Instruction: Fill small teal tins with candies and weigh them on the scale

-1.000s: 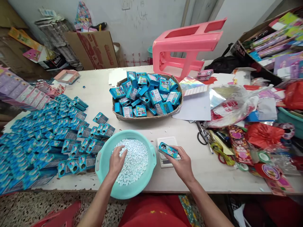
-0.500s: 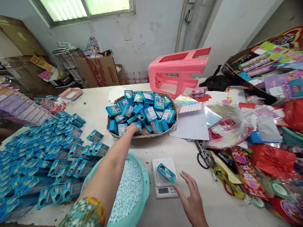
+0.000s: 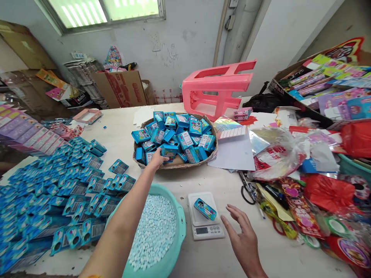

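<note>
My left hand [image 3: 158,158] reaches into a cardboard tray [image 3: 171,166] heaped with small blue candy boxes. Its thumb lies against the printed face of one blue candy box [image 3: 169,151] at the tray's near side, and the other fingers are partly hidden. Another blue candy box [image 3: 205,209], with a round hole at one end, lies slantwise on a white digital scale [image 3: 202,221]. Just right of the scale, my right hand [image 3: 242,238] hovers open, holding nothing. Below my left forearm stands a turquoise basin [image 3: 180,224] of pale blue candies [image 3: 158,231].
Many blue boxes with round holes [image 3: 77,193] crowd the left of the table. Behind the tray, a pink plastic stool [image 3: 217,87] lies on its side. Scissors [image 3: 247,189], plastic bags [image 3: 278,154] and wrappers [image 3: 301,210] clutter the right.
My left hand has shifted slightly left in the tray, and the box at it now shows more of its printed face. My right hand has drawn a little right, away from the scale.
</note>
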Available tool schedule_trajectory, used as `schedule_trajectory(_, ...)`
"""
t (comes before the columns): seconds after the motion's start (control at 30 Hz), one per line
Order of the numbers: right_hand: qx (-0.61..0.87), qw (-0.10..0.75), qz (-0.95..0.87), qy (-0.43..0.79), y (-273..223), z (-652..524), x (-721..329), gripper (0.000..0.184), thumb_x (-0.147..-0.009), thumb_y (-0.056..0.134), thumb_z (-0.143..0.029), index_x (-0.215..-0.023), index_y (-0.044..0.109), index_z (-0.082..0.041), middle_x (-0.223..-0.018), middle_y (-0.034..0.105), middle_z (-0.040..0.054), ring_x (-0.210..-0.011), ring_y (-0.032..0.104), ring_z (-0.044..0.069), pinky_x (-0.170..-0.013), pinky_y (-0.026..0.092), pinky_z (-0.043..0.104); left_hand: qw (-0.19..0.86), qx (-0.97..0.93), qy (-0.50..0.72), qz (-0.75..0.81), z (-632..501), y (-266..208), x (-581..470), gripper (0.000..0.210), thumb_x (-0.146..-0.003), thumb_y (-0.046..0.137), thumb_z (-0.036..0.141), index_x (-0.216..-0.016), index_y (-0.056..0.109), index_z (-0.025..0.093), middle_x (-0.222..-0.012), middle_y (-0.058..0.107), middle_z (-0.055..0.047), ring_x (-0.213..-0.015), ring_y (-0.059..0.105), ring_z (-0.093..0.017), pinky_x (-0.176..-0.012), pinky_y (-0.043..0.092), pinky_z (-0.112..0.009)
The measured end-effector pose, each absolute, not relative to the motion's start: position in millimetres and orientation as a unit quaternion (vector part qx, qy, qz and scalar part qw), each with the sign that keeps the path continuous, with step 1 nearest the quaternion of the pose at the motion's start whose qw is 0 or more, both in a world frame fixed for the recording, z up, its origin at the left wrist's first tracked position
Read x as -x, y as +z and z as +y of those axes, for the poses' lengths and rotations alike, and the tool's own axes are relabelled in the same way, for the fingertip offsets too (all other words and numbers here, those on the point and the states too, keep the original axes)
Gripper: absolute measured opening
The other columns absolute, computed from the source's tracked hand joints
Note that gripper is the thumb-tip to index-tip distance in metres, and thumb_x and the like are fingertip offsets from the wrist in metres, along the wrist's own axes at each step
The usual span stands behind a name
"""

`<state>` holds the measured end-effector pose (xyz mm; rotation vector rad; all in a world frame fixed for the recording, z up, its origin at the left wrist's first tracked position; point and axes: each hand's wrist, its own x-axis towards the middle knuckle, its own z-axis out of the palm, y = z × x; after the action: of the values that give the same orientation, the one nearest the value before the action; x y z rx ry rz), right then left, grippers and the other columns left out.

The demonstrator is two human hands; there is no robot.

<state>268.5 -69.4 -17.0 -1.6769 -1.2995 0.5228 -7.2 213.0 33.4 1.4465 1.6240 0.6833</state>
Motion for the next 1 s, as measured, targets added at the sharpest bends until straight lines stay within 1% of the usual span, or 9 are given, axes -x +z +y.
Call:
schedule_trajectory(0.17, 0.625, 0.485, -0.575, 0.208, 10.6, -59.1, -229.7, 0.027, -0.086, 0.059, -0.03, -0.113, 0.057, -0.025, -0.115, 0.057, 0.0068, -0.109, 0.054, 0.023, -0.092, 0.047, 0.044, 0.57, -0.47, 0.449, 0.502, 131.4, 67.7, 23.7, 0.058, -0.056, 0.081, 0.032, -0.106, 0.055, 0.018, -0.1, 0.065, -0.006, -0.087, 0.062, -0.018, -0.075, 0.05, -0.026)
schedule_trajectory(0.37, 0.559, 0.483, -0.647, 0.189, 16.8, -51.6, -183.2, 0.035, -0.086, 0.059, -0.021, -0.12, 0.052, -0.024, -0.114, 0.058, 0.0076, -0.109, 0.053, 0.023, -0.093, 0.047, 0.043, 0.689, -0.24, 0.407, 0.55, 45.2, 67.9, 51.8, 0.076, -0.067, 0.073, 0.035, -0.133, 0.037, 0.026, -0.106, 0.062, -0.008, -0.065, 0.062, -0.015, -0.043, 0.046, -0.023)
schedule_trajectory(0.5, 0.515, 0.453, -0.712, 0.148, 18.8, -53.8, -156.9, 0.051, -0.084, 0.062, -0.019, -0.131, 0.043, -0.024, -0.12, 0.054, 0.0113, -0.114, 0.05, 0.026, -0.094, 0.046, 0.047, 0.709, -0.224, 0.377, 0.553, 13.1, 51.8, 65.6, 0.062, -0.07, 0.068, 0.036, -0.126, 0.045, 0.025, -0.094, 0.063, -0.006, -0.053, 0.057, -0.013, -0.035, 0.039, -0.02)
schedule_trajectory(0.63, 0.423, 0.374, -0.818, 0.107, 22.3, -64.7, -135.1, 0.057, -0.081, 0.062, -0.014, -0.133, 0.043, -0.026, -0.133, 0.048, 0.0122, -0.128, 0.039, 0.032, -0.102, 0.035, 0.056, 0.721, -0.277, 0.294, 0.563, -27.3, 44.4, 64.4, 0.054, -0.072, 0.066, 0.038, -0.121, 0.051, 0.023, -0.069, 0.062, -0.002, -0.037, 0.047, -0.01, -0.031, 0.029, -0.019)
schedule_trajectory(0.73, 0.363, 0.342, -0.842, 0.204, 18.6, -80.1, -129.8, 0.052, -0.08, 0.057, -0.012, -0.129, 0.049, -0.028, -0.121, 0.06, 0.0069, -0.115, 0.052, 0.027, -0.101, 0.037, 0.052, 0.761, -0.323, 0.222, 0.518, -52.7, 36.2, 75.1, 0.049, -0.076, 0.059, 0.051, -0.115, 0.057, 0.021, -0.074, 0.063, -0.005, -0.045, 0.053, -0.013, -0.036, 0.034, -0.02)
schedule_trajectory(0.8, 0.428, 0.387, -0.743, 0.338, 11.5, -90.7, -131.3, 0.041, -0.081, 0.061, -0.02, -0.12, 0.054, -0.024, -0.109, 0.066, 0.0065, -0.1, 0.061, 0.024, -0.09, 0.047, 0.043, 0.701, -0.365, 0.228, 0.569, -55.7, 19.9, 92.8, 0.051, -0.08, 0.05, 0.058, -0.111, 0.06, 0.019, -0.088, 0.065, -0.01, -0.064, 0.062, -0.019, -0.047, 0.044, -0.024)
schedule_trajectory(0.87, 0.514, 0.451, -0.547, 0.482, 0.8, -98.6, -132.4, 0.029, -0.081, 0.063, -0.033, -0.107, 0.059, -0.021, -0.098, 0.068, 0.0065, -0.088, 0.064, 0.023, -0.078, 0.053, 0.037, 0.513, -0.434, 0.251, 0.697, -45.9, -7.2, 110.9, 0.048, -0.082, 0.05, 0.054, -0.111, 0.061, 0.018, -0.104, 0.063, -0.013, -0.093, 0.06, -0.026, -0.069, 0.05, -0.032)
schedule_trajectory(0.93, 0.53, 0.488, -0.363, 0.591, -12.6, -102.9, -129.2, 0.028, -0.079, 0.064, -0.042, -0.096, 0.06, -0.02, -0.09, 0.069, 0.0052, -0.079, 0.064, 0.022, -0.07, 0.055, 0.035, 0.283, -0.477, 0.235, 0.798, -27.8, -40.4, 117.5, 0.045, -0.083, 0.053, 0.046, -0.116, 0.058, 0.017, -0.118, 0.056, -0.015, -0.113, 0.049, -0.031, -0.09, 0.043, -0.043)
schedule_trajectory(1.0, 0.507, 0.501, -0.26, 0.652, -26.5, -103.9, -120.9, 0.031, -0.075, 0.068, -0.046, -0.09, 0.061, -0.02, -0.084, 0.07, 0.0034, -0.074, 0.064, 0.022, -0.066, 0.055, 0.034, 0.159, -0.481, 0.196, 0.84, -8.3, -72.0, 105.7, 0.048, -0.084, 0.05, 0.044, -0.123, 0.054, 0.016, -0.126, 0.051, -0.017, -0.12, 0.041, -0.035, -0.097, 0.036, -0.051)
